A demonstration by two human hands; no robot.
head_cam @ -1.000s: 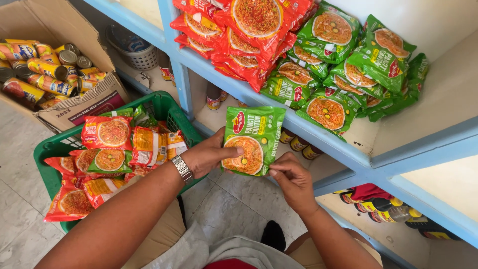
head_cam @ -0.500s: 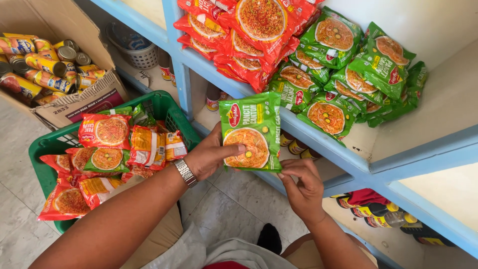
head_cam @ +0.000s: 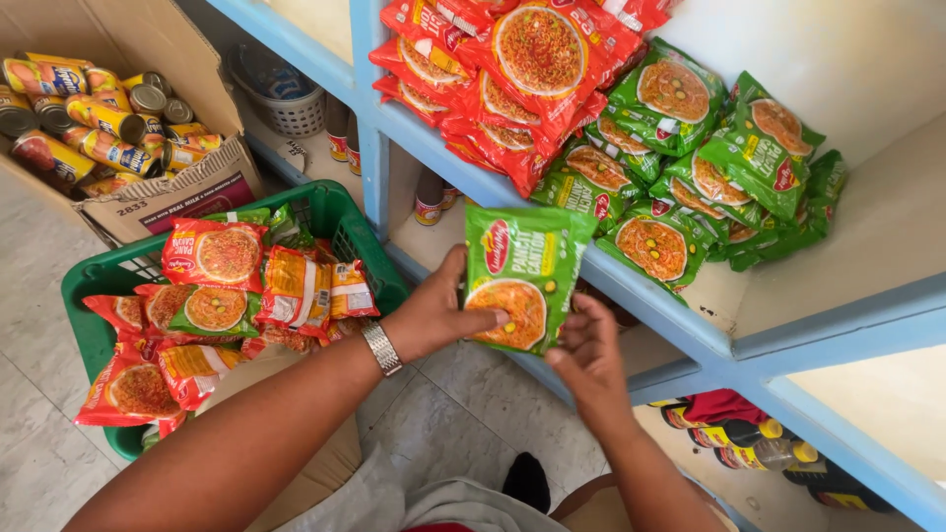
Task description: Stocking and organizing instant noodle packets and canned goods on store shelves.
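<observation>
One green noodle packet [head_cam: 522, 276], upright, pinched at its left edge by the left hand [head_cam: 434, 315] and at its lower right corner by the right hand [head_cam: 591, 350]. Left of both, one green basket [head_cam: 84, 305] of packets; above right, stacked green packets [head_cam: 690, 167], too overlapped to count.

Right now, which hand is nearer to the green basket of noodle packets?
Left. The left hand grips the green noodle packet just right of the green basket; the right hand holds the packet's far lower edge, farther away.
</observation>
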